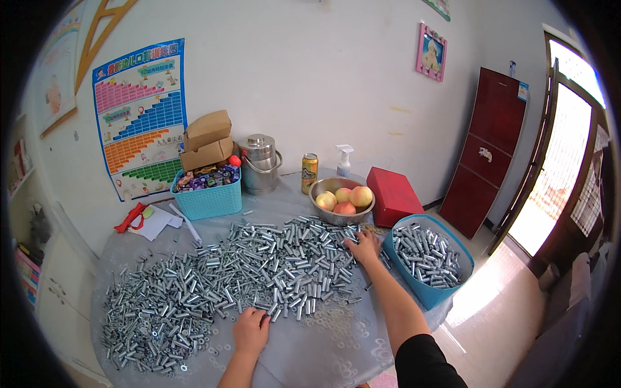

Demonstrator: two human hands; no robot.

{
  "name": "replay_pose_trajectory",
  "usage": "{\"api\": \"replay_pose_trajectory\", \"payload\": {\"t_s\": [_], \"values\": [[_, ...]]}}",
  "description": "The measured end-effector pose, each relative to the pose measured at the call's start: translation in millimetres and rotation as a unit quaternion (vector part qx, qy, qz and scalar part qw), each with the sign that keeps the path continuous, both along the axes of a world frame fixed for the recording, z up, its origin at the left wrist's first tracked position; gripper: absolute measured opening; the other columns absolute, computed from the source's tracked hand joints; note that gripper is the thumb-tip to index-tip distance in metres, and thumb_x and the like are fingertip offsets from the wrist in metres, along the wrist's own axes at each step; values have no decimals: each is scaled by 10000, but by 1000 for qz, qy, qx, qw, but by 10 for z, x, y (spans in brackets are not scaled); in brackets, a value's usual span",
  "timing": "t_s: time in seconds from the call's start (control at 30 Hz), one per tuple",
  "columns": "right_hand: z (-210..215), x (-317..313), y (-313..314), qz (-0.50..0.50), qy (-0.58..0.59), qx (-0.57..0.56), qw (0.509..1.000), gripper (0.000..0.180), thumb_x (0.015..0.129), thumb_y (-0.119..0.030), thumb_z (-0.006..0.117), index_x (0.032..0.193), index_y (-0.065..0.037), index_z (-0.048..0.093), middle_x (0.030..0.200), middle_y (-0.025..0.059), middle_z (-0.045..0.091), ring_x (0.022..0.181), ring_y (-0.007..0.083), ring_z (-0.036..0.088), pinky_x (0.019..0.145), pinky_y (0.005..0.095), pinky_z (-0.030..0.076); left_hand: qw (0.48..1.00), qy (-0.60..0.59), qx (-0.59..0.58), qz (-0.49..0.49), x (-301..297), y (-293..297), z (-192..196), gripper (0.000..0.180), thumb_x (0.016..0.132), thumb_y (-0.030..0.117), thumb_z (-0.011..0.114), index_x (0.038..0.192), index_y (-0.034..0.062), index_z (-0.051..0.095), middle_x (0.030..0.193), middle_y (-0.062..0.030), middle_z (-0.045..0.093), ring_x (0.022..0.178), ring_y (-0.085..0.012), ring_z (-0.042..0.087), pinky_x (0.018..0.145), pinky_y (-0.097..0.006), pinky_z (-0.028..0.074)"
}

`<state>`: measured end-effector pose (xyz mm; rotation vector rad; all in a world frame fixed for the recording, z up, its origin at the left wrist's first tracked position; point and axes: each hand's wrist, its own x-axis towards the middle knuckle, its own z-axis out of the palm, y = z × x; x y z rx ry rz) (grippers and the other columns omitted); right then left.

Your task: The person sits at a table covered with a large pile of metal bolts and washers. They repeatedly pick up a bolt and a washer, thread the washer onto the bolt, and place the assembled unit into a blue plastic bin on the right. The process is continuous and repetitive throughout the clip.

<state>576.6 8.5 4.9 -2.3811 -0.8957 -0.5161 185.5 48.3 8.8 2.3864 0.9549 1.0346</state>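
Observation:
A wide heap of silvery metal sleeves (278,258) spreads across the table, mixed with thin bolts and small washers toward its left. At the heap's near edge, my left hand (251,331) is closed, its fingers curled next to a few sleeves; whatever they pinch is too small to make out. My right hand (364,248) reaches to the heap's far right end, its thumb and fingers apart and bent down over the sleeves. Beside my right forearm stands a blue plastic basin (430,299) filled with similar metal sleeves.
Behind the heap are a turquoise basket (210,204) of wrapped items, a lidded steel pail (259,165), a yellow can (310,173), a spray bottle (344,160), a steel bowl (343,215) of peaches and a red box (393,197). Loose washers (343,346) lie along the near tablecloth.

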Motion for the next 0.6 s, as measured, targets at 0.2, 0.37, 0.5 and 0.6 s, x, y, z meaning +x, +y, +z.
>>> {"api": "replay_pose_trajectory", "payload": {"t_s": [0.2, 0.37, 0.5, 0.6], "values": [[81, -643, 295, 170, 61, 95, 979, 241, 739, -324, 654, 829, -101, 668, 870, 114, 605, 735, 268, 601, 674, 357, 476, 1000, -6, -10, 7, 16, -3, -9, 133, 700, 118, 678, 805, 50, 633, 794, -62, 564, 746, -261, 561, 627, -355, 450], [91, -1341, 500, 194, 71, 153, 966, 240, 755, -272, 639, 898, -79, 656, 943, 103, 596, 858, 286, 583, 742, 355, 468, 999, 12, 28, 16, 5, 5, 3, 92, 716, 111, 664, 751, 68, 590, 797, -38, 533, 809, -251, 526, 645, -360, 446], [132, -1708, 555, 184, 82, 162, 966, 229, 762, -250, 635, 918, -83, 636, 987, 117, 578, 861, 302, 585, 725, 390, 469, 999, 14, 33, 40, -18, -7, 11, 122, 746, 120, 634, 790, 66, 534, 799, -57, 522, 820, -268, 517, 655, -379, 440], [73, -1902, 653, 247, 58, 197, 947, 220, 752, -213, 641, 929, -83, 627, 985, 124, 573, 864, 318, 560, 736, 410, 456, 998, 1, 27, 59, -8, 19, -41, 125, 780, 125, 598, 829, 63, 501, 798, -79, 527, 819, -284, 515, 661, -388, 433]]}}
